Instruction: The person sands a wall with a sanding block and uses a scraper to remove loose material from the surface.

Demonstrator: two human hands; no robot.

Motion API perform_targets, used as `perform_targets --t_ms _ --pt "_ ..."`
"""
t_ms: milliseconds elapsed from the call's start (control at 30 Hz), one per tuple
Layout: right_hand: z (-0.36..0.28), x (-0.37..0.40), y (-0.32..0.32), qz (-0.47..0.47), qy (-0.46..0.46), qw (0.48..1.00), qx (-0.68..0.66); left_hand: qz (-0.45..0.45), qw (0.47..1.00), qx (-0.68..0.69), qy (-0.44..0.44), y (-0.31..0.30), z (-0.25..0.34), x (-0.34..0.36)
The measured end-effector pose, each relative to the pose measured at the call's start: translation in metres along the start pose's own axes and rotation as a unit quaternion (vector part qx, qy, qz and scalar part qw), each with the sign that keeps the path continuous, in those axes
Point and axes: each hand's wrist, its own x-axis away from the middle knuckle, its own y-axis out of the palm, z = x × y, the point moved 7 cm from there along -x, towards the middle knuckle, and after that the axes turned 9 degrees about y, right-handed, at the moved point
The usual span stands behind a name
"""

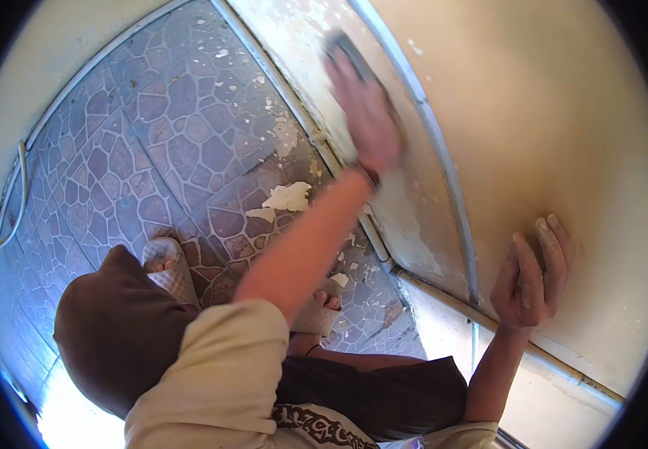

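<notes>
1. We see the left grip (365, 116) laid over a grey block (349, 52), with the fingers stretched nearly flat along it. It seems to have hold of the block, but motion blur hides the thumb, so we cannot tell how tightly it closes.

2. The block lies between this grip and the lower part of the wall (425, 224), seemingly face to the wall. That strip of wall runs between the pipe (318, 136) at its foot and the pale trim (403, 67) above.

3. The relation that counts for us is this: the block's long axis runs with the fingers, roughly alongside the trim. Its far end pokes past the fingertips, and 1 long edge shows on the trim side.

4. Of the 2 grips, the left is the nearer, being right on the block. The right grip (533, 280) is well apart, on the other side of the trim.

5. We see nothing held in the right grip; its fingers are half curled and loosely parted. It is near the wall, though we cannot tell whether it touches.

6. Below, pale flakes (286, 197) lie on the patterned floor (152, 112), near 2 sandalled feet.
</notes>
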Motion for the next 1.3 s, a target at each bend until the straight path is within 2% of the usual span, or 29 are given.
perform_targets --t_ms 33,67,133,200,233,267,300,367,467,500,533,600,767,833,867,933,1000,1100,1167,1267,1300 --pt "0.002 0.003 0.003 0.000 0.005 1.000 -0.009 0.025 0.998 0.059 -0.025 -0.003 -0.014 -0.028" --pt "0.002 0.003 0.004 -0.003 0.010 1.000 -0.018 0.022 0.999 0.025 0.006 -0.011 -0.020 -0.048" --pt "0.002 0.003 0.003 -0.012 0.019 0.999 -0.047 0.038 0.998 0.035 -0.018 -0.008 -0.015 -0.029" --pt "0.001 0.002 0.000 -0.027 0.015 0.996 -0.087 0.022 0.999 0.014 -0.042 0.004 0.013 0.037" --pt "0.002 0.002 -0.002 -0.022 0.010 0.996 -0.091 -0.014 0.999 -0.002 -0.030 0.010 0.029 0.078" --pt "0.004 0.004 -0.006 -0.014 0.008 0.995 -0.094 -0.045 0.997 -0.011 -0.060 0.021 0.037 0.127" --pt "0.008 0.008 -0.009 -0.012 0.009 0.995 -0.096 -0.061 0.998 0.008 -0.034 0.024 0.058 0.170" --pt "0.015 0.017 -0.016 0.009 -0.003 0.996 -0.094 -0.088 0.993 0.062 -0.055 0.028 0.073 0.209" --pt "0.017 0.025 -0.015 0.006 -0.003 0.995 -0.097 -0.082 0.996 0.018 -0.040 0.024 0.050 0.172" --pt "0.018 0.027 -0.016 -0.004 0.001 0.996 -0.093 -0.030 0.995 0.036 -0.087 0.023 0.040 0.127" --pt "0.017 0.029 -0.017 -0.012 0.001 0.995 -0.098 -0.059 0.996 -0.072 0.012 0.019 0.031 0.089" --pt "0.017 0.029 -0.016 -0.035 -0.003 0.994 -0.108 0.019 0.996 0.089 0.016 0.007 0.027 0.013" --pt "0.015 0.027 -0.010 -0.034 -0.021 0.990 -0.137 0.011 0.997 0.076 -0.007 0.004 0.002 0.024" --pt "0.013 0.021 -0.007 -0.028 -0.026 0.991 -0.127 -0.047 0.997 -0.011 -0.054 0.017 0.029 0.110" --pt "0.014 0.021 -0.006 -0.020 -0.027 0.993 -0.117 -0.048 0.997 0.015 -0.061 0.023 0.041 0.155" --pt "0.016 0.030 -0.014 0.000 -0.023 0.993 -0.118 -0.073 0.996 0.031 -0.048 0.024 0.059 0.201" --pt "0.025 0.039 -0.021 0.063 -0.021 0.988 -0.139 -0.054 0.996 0.011 -0.070 0.018 0.039 0.172" --pt "0.019 0.034 -0.017 -0.010 -0.012 0.993 -0.121 0.000 0.998 -0.025 -0.051 0.003 -0.011 0.072" --pt "0.019 0.034 -0.012 -0.027 -0.013 0.992 -0.126 -0.005 1.000 0.022 0.014 -0.009 -0.034 0.013" --pt "0.016 0.026 -0.010 -0.048 -0.006 0.988 -0.144 0.000 1.000 -0.010 -0.013 -0.005 -0.027 0.049" --pt "0.014 0.023 -0.009 -0.051 -0.004 0.989 -0.142 -0.023 0.998 -0.047 -0.023 0.002 -0.023 0.089"
